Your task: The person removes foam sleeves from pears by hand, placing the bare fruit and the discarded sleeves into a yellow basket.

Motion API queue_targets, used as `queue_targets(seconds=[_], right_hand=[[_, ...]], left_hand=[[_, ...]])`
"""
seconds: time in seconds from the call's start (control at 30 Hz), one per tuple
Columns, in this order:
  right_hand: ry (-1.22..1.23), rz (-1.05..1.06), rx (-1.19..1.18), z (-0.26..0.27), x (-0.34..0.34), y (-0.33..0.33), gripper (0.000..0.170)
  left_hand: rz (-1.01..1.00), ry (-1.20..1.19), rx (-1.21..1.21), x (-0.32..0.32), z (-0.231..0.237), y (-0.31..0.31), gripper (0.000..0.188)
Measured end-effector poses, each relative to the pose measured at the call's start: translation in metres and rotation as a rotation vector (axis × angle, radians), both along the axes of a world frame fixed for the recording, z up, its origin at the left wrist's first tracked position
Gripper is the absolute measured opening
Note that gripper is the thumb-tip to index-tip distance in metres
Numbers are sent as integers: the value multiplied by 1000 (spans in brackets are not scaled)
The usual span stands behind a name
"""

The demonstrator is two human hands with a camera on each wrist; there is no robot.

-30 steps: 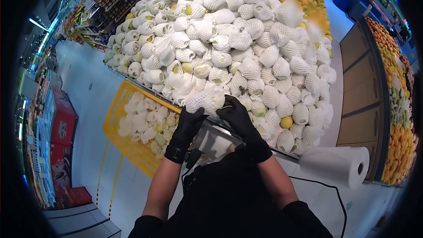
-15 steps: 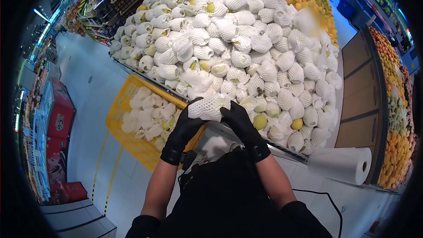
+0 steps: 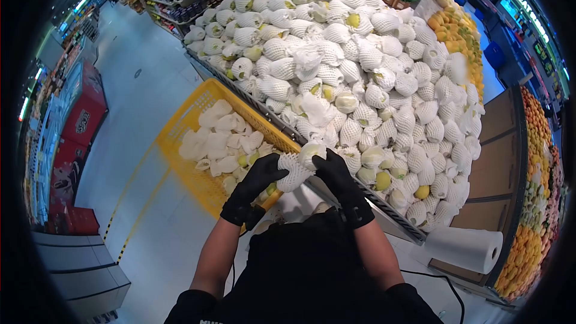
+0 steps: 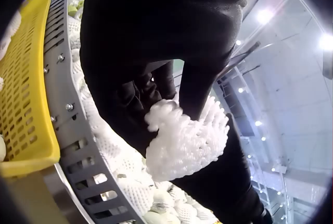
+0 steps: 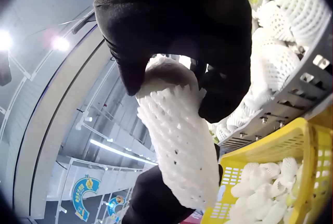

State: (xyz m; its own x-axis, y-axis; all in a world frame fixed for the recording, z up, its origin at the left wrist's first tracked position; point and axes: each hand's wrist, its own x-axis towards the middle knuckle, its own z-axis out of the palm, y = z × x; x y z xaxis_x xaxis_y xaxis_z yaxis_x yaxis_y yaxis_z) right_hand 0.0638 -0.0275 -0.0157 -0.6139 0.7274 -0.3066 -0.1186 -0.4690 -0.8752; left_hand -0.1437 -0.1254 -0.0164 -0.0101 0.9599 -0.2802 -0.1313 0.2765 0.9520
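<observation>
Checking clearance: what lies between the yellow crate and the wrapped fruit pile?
A grey slotted rail runs between crate and pile, as the left wrist view shows.

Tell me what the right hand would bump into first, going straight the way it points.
The right hand would first meet the pale fruit it pinches; beyond that, probably the pile of netted fruit, though depth is unclear.

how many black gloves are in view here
2: one on the left hand, gripping the foam net; one on the right hand, holding the fruit at the net's open end.
</observation>
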Motion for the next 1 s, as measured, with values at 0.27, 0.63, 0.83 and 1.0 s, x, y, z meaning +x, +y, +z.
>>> queue_targets(seconds=[0.27,0.63,0.83,1.0], right_hand=[[115,38,132,-30,-31,-2,50],[235,44,-213,-23,-82,-30,49],[-7,149,144,-38,-84,-33,48],[105,31,-214,-29,-91,-42,50]], left_hand=[[433,98,191,-45,-50,-32,21],[436,181,100,-115,-69,-74,32],[559,350,180,-166,-96,-41,35],[708,216,200,-193,-69,-29,39]])
